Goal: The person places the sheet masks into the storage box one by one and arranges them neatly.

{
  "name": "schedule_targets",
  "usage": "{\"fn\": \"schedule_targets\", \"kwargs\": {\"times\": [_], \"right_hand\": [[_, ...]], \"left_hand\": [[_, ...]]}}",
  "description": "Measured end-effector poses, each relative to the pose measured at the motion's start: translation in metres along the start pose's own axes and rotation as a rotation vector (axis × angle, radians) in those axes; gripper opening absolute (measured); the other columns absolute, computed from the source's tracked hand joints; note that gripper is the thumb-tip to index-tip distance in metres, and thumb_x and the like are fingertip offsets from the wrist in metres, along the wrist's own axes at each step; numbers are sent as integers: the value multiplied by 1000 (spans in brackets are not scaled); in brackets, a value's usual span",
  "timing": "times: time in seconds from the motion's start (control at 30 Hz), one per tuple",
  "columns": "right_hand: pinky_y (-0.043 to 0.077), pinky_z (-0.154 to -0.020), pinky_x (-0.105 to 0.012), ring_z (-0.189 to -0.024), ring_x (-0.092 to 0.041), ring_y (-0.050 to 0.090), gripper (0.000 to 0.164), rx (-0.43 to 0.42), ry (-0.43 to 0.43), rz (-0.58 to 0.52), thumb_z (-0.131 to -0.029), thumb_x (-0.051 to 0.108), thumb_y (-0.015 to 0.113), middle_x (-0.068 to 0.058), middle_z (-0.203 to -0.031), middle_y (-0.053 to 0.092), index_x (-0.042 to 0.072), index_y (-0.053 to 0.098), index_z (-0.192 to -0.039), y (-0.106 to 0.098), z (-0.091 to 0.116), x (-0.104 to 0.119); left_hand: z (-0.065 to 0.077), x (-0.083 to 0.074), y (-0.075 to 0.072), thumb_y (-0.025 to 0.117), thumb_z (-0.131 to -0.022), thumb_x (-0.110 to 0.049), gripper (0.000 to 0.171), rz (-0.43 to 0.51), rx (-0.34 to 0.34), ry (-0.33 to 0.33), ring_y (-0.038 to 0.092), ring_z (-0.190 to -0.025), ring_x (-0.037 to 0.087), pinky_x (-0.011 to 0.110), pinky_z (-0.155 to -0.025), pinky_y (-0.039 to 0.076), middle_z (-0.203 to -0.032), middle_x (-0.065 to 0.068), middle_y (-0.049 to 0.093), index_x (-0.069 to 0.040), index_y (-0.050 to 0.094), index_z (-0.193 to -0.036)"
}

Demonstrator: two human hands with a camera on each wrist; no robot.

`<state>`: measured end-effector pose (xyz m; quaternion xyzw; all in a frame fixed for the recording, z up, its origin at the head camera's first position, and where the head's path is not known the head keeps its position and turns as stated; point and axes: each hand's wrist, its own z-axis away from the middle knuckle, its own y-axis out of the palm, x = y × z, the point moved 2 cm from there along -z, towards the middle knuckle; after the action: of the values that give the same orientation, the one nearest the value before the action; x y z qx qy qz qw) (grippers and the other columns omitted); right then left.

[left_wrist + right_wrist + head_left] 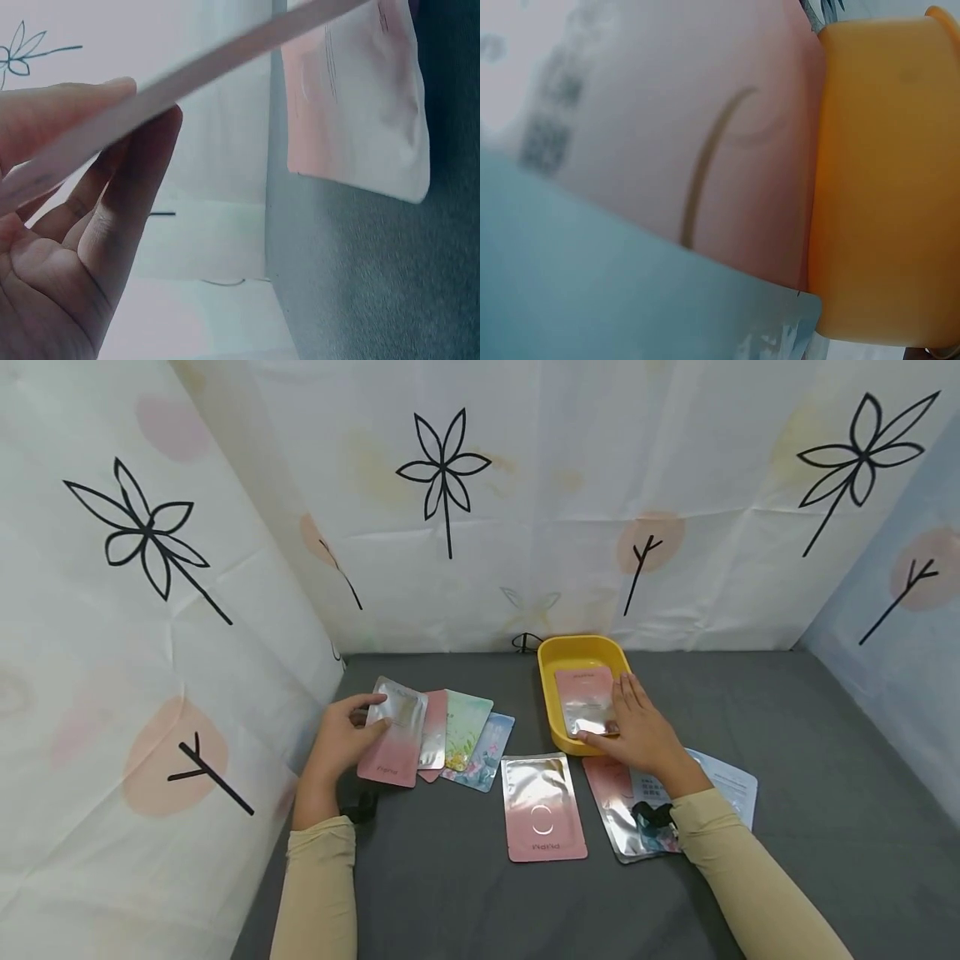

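My left hand [343, 735] holds a pink-and-silver face mask packet [395, 743] between thumb and fingers; the left wrist view shows this packet edge-on. Right beside it lies a fanned row of more packets: a pink one [432, 735], a green floral one [466, 727] and a blue floral one [487, 752]. My right hand [637, 727] lies over the yellow tray [547, 697], its fingers straight along the right side of a pink packet [583, 693] inside. The thumb reaches to that packet's lower edge. In the right wrist view this hand is out of sight.
A single pink-and-silver packet [545, 814] lies in front of the tray. Under my right wrist is an overlapping pile of packets, with a pale blue one [731, 781] at its right. White patterned cloth [562, 568] stands behind the grey tabletop [450, 877].
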<state>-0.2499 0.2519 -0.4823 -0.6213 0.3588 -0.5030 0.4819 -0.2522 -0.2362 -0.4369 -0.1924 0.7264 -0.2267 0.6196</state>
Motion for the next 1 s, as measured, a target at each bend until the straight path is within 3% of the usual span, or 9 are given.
{"fn": "schedule_targets", "kwargs": {"times": [0.23,0.37,0.57,1.0], "right_hand": [[14,-132,-60,-165,-44,-4,126,-5,-5,3,-95,81,51,-30,-176,-1,-12,5,-165,0,-1,2],[14,-132,-60,-165,-44,-4,126,-9,-7,3,-95,81,52,-30,-176,0,-12,6,-165,0,0,2],[14,-132,-60,-165,-44,-4,125,-7,-7,-2,-95,80,52,-31,-175,-1,-13,6,-165,-1,1,2],[13,-132,-59,-165,-44,-3,125,-15,-8,-13,-96,80,52,-30,-176,0,-12,5,-165,-2,3,3]], "left_hand": [[0,-19,15,73,-97,-2,48,171,-4,61,70,-120,44,20,-76,56,-141,27,62,-3,65,-144],[-2,-30,36,73,-97,-1,49,261,-15,122,68,-124,44,19,-79,57,-146,23,60,-6,65,-145],[-6,-48,68,72,-97,-1,49,325,3,188,69,-123,40,23,-84,59,-142,19,63,-10,66,-145],[-13,-69,122,69,-99,2,51,472,46,220,68,-117,35,23,-69,56,-148,15,59,-11,64,-147]]}}
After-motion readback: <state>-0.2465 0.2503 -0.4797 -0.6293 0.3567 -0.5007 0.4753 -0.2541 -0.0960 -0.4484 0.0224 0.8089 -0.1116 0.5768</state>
